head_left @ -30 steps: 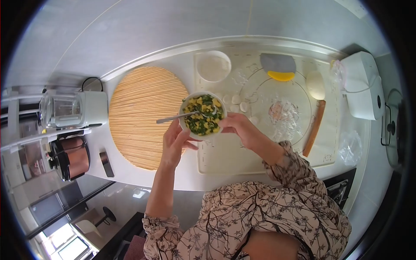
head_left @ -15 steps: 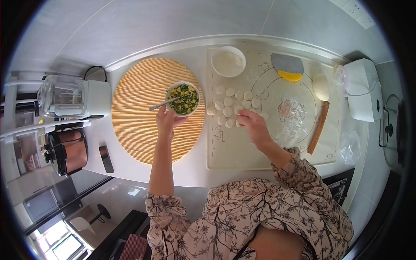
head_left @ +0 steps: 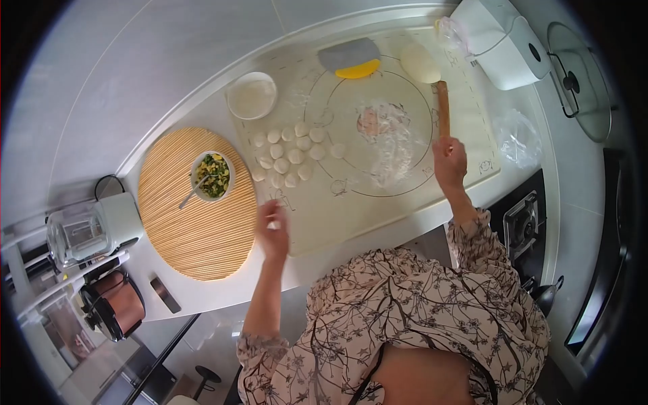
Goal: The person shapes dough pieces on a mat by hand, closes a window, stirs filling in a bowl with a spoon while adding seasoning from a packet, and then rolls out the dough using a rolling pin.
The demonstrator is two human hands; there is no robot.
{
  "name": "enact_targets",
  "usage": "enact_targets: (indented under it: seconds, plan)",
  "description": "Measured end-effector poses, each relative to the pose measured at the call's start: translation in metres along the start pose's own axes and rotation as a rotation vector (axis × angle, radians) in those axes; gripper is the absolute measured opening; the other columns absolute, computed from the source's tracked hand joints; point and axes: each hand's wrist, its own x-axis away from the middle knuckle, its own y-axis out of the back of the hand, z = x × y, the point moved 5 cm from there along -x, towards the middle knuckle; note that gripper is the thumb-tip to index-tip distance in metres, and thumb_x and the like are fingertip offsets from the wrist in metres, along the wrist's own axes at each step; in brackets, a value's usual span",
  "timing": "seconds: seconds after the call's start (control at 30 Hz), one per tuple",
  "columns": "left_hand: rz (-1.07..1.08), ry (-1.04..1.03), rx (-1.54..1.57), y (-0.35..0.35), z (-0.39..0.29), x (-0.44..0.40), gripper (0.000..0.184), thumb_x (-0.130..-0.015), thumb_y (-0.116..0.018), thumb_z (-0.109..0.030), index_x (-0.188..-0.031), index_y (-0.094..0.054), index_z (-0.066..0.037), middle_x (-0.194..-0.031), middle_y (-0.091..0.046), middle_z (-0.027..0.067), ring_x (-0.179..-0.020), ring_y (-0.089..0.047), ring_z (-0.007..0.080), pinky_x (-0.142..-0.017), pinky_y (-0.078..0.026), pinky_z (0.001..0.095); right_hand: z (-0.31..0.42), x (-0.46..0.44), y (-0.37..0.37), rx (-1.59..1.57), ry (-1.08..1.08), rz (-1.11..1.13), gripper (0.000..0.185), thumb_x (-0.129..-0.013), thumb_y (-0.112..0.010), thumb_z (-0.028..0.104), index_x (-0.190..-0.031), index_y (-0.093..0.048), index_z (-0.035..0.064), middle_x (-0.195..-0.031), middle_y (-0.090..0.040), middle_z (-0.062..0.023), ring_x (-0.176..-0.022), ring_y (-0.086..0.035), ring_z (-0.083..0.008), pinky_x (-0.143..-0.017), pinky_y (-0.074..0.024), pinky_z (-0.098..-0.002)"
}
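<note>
My right hand (head_left: 450, 163) is closed around the near end of a wooden rolling pin (head_left: 443, 111) at the right of the pastry mat (head_left: 317, 223). Over the mat's left front part, my left hand (head_left: 271, 233) has curled, slightly blurred fingers. A small pale dough piece (head_left: 273, 224) shows between them. Several round dough pieces (head_left: 295, 156) lie grouped on the mat beyond that hand. To the left, a bowl of green and yellow filling (head_left: 213, 177) with a spoon (head_left: 192, 194) in it stands on a round slatted mat (head_left: 196, 250).
A white bowl of flour (head_left: 252, 96) stands at the mat's back left. Farther right are a grey and yellow scraper (head_left: 351, 59) and a larger dough lump (head_left: 420, 63). Loose flour (head_left: 391, 152) covers the mat's centre. A plastic bag (head_left: 520, 138) lies near the stove (head_left: 523, 219).
My left hand has left the filling bowl and moved toward the mat's front. My right hand has gone from the dough pieces to the rolling pin and gripped it. The view has turned right.
</note>
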Motion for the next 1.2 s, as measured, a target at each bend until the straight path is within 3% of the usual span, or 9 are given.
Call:
enact_targets:
  seconds: [0.07,0.17,0.3,0.37,0.47,0.73,0.93,1.1,1.2]
  plan:
    - [0.176,-0.388,-0.160,-0.036,-0.049,-0.006,0.021,-0.083,-0.064,0.001,-0.103,-0.063,-0.004,-0.095,-0.064,0.0080,-0.085,-0.062,0.0208,-0.071,-0.049,0.0295,0.001,-0.009,0.005,0.059,-0.016,-0.098,0.052,-0.082,-0.069,0.039,-0.124,-0.057,0.0120,-0.117,-0.057,-0.0095,-0.112,-0.053,-0.0300,-0.096,-0.0413,-0.0451]
    - [0.123,-0.448,-0.225,-0.040,-0.037,-0.019,0.023,-0.080,-0.066,0.002,-0.102,-0.064,-0.004,-0.094,-0.064,0.0106,-0.082,-0.062,0.0238,-0.070,-0.049,0.0296,0.002,-0.021,-0.006,0.129,-0.081,-0.045,0.060,-0.078,-0.071,0.042,-0.128,-0.053,0.0133,-0.122,-0.053,-0.0101,-0.118,-0.050,-0.0295,-0.098,-0.0395,-0.0489]
    - [-0.100,-0.177,-0.208,0.016,0.007,-0.027,0.016,-0.085,-0.065,-0.002,-0.100,-0.065,-0.003,-0.088,-0.064,0.0083,-0.074,-0.061,0.0201,-0.065,-0.049,0.0288,0.006,-0.017,-0.023,0.118,-0.113,0.161,0.060,-0.080,-0.069,0.040,-0.130,-0.052,0.0111,-0.124,-0.050,-0.0119,-0.118,-0.050,-0.0287,-0.098,-0.0387,-0.0498]
    - [-0.343,0.158,0.064,0.053,0.044,-0.034,0.018,-0.095,-0.057,-0.010,-0.109,-0.061,-0.001,-0.079,-0.060,0.0023,-0.065,-0.056,0.0101,-0.057,-0.046,0.0241,0.013,-0.009,-0.016,0.101,-0.068,0.018,0.057,-0.081,-0.068,0.037,-0.128,-0.052,0.0103,-0.122,-0.050,-0.0121,-0.118,-0.050,-0.0282,-0.098,-0.0390,-0.0469]
    - [-0.616,0.336,0.337,0.112,0.092,-0.056,0.026,-0.094,-0.059,-0.015,-0.112,-0.052,0.003,-0.071,-0.052,0.0028,-0.054,-0.044,0.0062,-0.045,-0.036,0.0205,0.038,0.005,-0.019,-0.030,0.069,-0.069,0.052,-0.082,-0.069,0.031,-0.127,-0.053,0.0094,-0.119,-0.051,-0.0124,-0.117,-0.049,-0.0274,-0.097,-0.0399,-0.0415]
    - [-0.231,0.674,0.825,0.101,0.109,-0.091,0.036,-0.094,-0.052,-0.017,-0.127,-0.044,-0.004,-0.096,-0.063,0.0189,-0.073,-0.067,0.0224,-0.066,-0.062,0.0303,0.082,0.068,-0.036,-0.290,0.364,0.104,0.041,-0.083,-0.067,0.015,-0.122,-0.057,0.0070,-0.116,-0.052,-0.0118,-0.104,-0.052,-0.0249,-0.089,-0.0438,-0.0355]
    - [-0.118,0.483,0.819,0.087,0.098,-0.100,0.045,-0.092,-0.052,-0.010,-0.134,-0.040,-0.002,-0.107,-0.063,0.0234,-0.081,-0.069,0.0311,-0.066,-0.063,0.0322,0.055,0.110,-0.049,-0.373,0.360,0.144,0.035,-0.082,-0.068,0.014,-0.115,-0.060,0.0063,-0.112,-0.057,-0.0106,-0.099,-0.055,-0.0230,-0.085,-0.0462,-0.0334]
    - [-0.215,0.461,0.381,0.109,0.085,-0.073,0.059,-0.084,-0.059,-0.001,-0.139,-0.038,0.000,-0.112,-0.062,0.0235,-0.076,-0.070,0.0322,-0.056,-0.062,0.0380,0.061,0.137,-0.064,-0.496,0.338,0.274,0.032,-0.080,-0.071,0.017,-0.110,-0.064,0.0103,-0.103,-0.065,-0.0064,-0.087,-0.063,-0.0208,-0.077,-0.0521,-0.0325]
    - [0.053,0.412,0.347,0.086,0.037,-0.028,0.055,-0.088,-0.057,-0.006,-0.140,-0.040,-0.001,-0.113,-0.062,0.0193,-0.087,-0.068,0.0268,-0.061,-0.060,0.0348,0.073,0.161,-0.071,-0.469,0.267,0.558,0.037,-0.080,-0.072,0.029,-0.112,-0.064,0.0129,-0.105,-0.067,-0.0049,-0.087,-0.066,-0.0171,-0.079,-0.0542,-0.0309]
